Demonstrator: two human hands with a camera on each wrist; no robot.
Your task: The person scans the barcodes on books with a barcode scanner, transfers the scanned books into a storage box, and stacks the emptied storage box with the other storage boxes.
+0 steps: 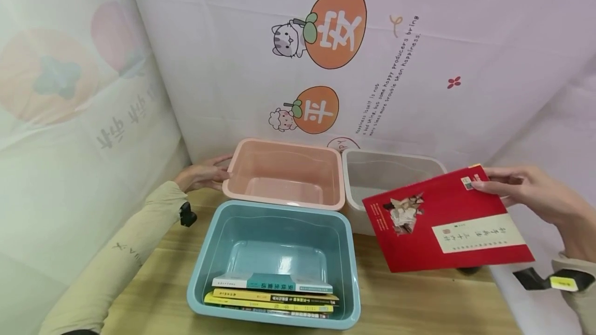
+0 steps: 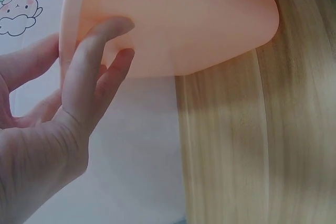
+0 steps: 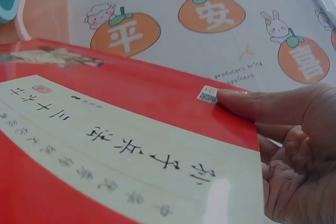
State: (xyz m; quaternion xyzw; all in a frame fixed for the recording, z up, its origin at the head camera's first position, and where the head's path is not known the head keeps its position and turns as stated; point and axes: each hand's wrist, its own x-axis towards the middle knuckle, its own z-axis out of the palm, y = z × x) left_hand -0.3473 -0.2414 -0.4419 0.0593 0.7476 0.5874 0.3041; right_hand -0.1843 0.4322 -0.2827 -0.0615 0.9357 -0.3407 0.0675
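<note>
A red book (image 1: 447,221) with a cream title strip hangs tilted over the table's right side. My right hand (image 1: 535,190) holds it at its upper right corner, thumb on the cover beside a small label, other fingers behind. In the right wrist view the red cover (image 3: 173,85) fills the lower left. At the left, my left hand (image 1: 203,173) is against the side of a pink bin (image 1: 284,203). Its relaxed fingers (image 2: 84,72) rest at the rim and outer wall in the left wrist view.
In front stands a blue bin (image 1: 274,226) with several books (image 1: 272,296) stacked spine-up along its near side. A white bin (image 1: 396,156) sits right of the pink one, partly covered by the red book. Behind rises a printed cloth (image 1: 223,66); beneath is a wooden table (image 1: 419,299).
</note>
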